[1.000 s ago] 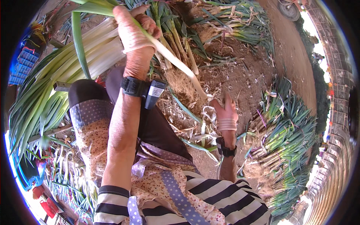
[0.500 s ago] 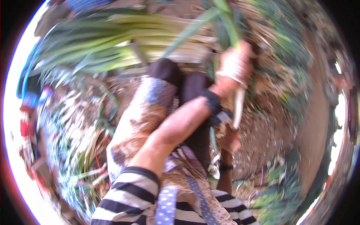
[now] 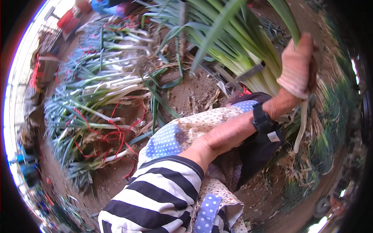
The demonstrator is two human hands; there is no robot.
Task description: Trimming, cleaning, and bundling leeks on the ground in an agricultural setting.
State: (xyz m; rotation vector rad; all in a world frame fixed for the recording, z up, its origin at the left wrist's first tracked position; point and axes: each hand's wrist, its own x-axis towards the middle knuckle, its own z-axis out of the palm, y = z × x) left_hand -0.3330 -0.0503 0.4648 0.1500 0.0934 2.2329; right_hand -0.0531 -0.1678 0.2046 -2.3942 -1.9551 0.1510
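My left hand, in a pale glove with a dark watch at the wrist, is closed around a long green onion. The onion's white stalk and rooted end hang below the fist, and its green leaves rise above it. Just left of the hand, a thick bundle of large green onions lies in a metal rack over my knees. My right hand does not show.
On the soil to the left lie rows of green onions with loose red ties among them. More green onions are heaped along the right side. A red container stands at the far left.
My view has swung to the left, bringing the rows with red ties into sight. My left hand still grips the green onion. My right hand, seen near its lower end before, has left view.
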